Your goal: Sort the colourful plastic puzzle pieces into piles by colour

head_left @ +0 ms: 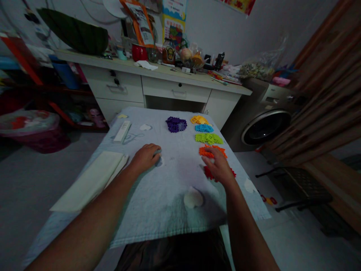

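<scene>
Left hand curled over a small pale piece on the bench. Right hand open, fingers on orange beads. Beads look light, loose; pinch singly.

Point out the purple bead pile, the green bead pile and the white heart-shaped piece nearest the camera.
purple bead pile (176, 124), head view, centre of the pile
green bead pile (208, 139), head view, middle of the pile
white heart-shaped piece (193, 198), head view, its centre

desk against wall | washing machine right | red cup on desk | folded cloth left
</scene>
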Tool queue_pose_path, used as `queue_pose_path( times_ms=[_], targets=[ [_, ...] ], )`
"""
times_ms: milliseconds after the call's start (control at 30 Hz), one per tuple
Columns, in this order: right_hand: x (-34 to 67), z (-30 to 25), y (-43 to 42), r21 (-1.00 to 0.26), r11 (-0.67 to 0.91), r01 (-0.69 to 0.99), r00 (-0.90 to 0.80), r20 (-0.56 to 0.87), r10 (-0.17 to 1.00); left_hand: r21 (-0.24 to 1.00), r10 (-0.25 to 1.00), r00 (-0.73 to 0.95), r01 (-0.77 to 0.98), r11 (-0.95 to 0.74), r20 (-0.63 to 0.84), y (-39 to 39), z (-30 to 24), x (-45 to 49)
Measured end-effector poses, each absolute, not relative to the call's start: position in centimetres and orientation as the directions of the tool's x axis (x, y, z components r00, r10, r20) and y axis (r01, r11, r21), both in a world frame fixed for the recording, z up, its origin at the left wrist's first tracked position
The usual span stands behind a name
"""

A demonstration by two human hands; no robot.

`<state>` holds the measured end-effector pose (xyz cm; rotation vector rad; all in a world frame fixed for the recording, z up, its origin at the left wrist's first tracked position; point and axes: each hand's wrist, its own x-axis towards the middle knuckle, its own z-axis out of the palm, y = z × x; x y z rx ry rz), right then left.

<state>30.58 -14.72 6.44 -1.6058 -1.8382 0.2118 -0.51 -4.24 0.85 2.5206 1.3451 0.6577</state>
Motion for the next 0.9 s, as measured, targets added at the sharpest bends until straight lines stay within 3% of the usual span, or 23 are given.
queue_pose_path(
  times_ms=[133,233,333,633,900],
  targets=[
    [36.3,4.7,-16.6,-0.51,-0.061,0.858,0.289,0.379,0.879,0.412,0.769,0.565,0.65,-0.638,0.299,-5.9,1.8,2.0],
    [37.6,3.1,-17.9,-0.48,-0.275,0.833,0.417,0.218,0.882,0.453,0.704,0.652,0.556,-0.697,0.281,-7.8,2.6,4.6],
    [36.9,2.3,-18.6,-0.45,-0.387,0.805,0.481,0.111,0.87,0.501,0.637,0.731,0.467,-0.729,0.245,-10.0,3.1,7.3],
    [33.6,2.3,-18.4,-0.44,-0.372,0.818,0.464,0.119,0.878,0.449,0.66,0.739,0.547,-0.706,0.138,-13.8,2.1,15.6],
    [30.1,2.0,-17.5,-0.612,-0.26,0.747,0.404,0.108,0.908,0.484,0.725,0.669,0.586,-0.65,0.164,-13.8,1.5,16.8]
  ],
)
